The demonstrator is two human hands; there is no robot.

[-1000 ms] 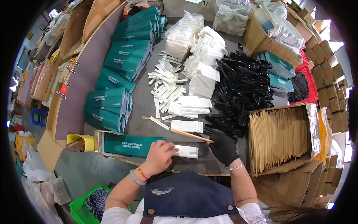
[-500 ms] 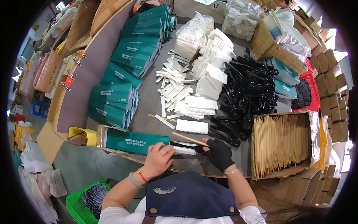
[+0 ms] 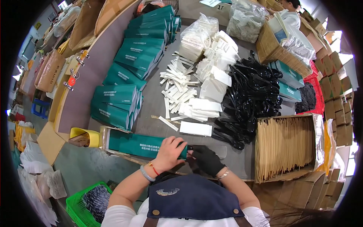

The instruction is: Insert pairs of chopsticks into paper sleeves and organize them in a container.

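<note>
Right now both hands are at the right end of the green sleeve [image 3: 130, 145], which lies along the bench's [image 3: 240, 162] near edge. Left hand [image 3: 172, 153]: palm down, fingers bent over the sleeve. Gloved right hand [image 3: 207, 159]: pointing left, fingers curled in at the sleeve end. Undersides hidden, so can't tell how closed either grip is, or what the right has.

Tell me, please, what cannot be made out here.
- Head view: what the right hand grips, if anything, hidden by that hand.
- Head view: inside the green packet, covered by its front and the left hand.
- Head view: the other person, cut off by the top edge.
</note>
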